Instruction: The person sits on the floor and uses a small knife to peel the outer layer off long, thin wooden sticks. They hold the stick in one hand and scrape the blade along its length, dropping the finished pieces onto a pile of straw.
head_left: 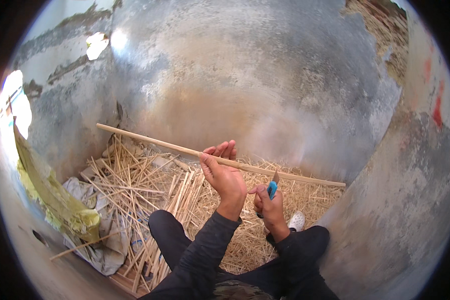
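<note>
Stick (255, 168): slanting across frame centre
Left hand (227, 181): mid-frame, pinching stick
Right hand (272, 209): centre right, closed around knife (272, 189)

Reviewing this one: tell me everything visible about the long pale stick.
The long, slim, pale tan stick looks like wood or bamboo, nearly straight, both ends in view. It slants across the picture, left end higher, above straw-coloured litter. The left hand holds it near its middle; a blue-handled knife has its blade at the right half, contact unclear.
</note>
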